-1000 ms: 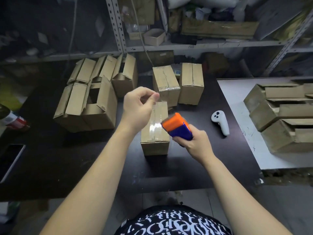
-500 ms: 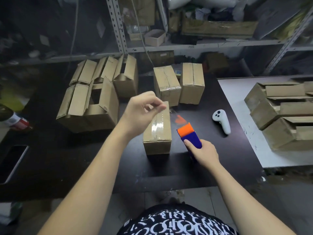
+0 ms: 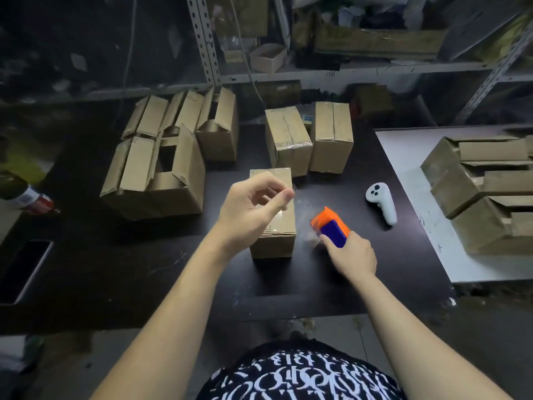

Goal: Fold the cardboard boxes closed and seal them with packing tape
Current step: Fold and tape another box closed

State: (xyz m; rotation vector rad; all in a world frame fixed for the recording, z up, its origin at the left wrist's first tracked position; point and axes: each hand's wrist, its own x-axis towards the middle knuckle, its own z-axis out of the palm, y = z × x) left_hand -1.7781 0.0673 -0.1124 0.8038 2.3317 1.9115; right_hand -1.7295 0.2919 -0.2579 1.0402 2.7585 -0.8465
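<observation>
A small closed cardboard box [image 3: 275, 245] with clear tape along its top stands at the middle of the dark table [image 3: 331, 281]. My left hand [image 3: 253, 203] hovers above it, fingers curled, thumb and forefinger pinching the end of a faint clear tape strip [image 3: 304, 204]. The strip runs down to the right to an orange and blue tape dispenser [image 3: 331, 225]. My right hand [image 3: 352, 258] grips the dispenser low over the table, just right of the box.
Two taped boxes [image 3: 288, 140] [image 3: 331, 140] stand behind. Several open-flapped boxes [image 3: 155, 180] cluster at the left. A white controller [image 3: 380, 203] lies right of the dispenser. More open boxes [image 3: 476, 192] sit on a white table [image 3: 418, 226]. A tablet [image 3: 23, 269] lies far left.
My right hand has carried the dispenser down and to the right, off the box top to the table beside it. My left hand stayed raised, pinching the tape end.
</observation>
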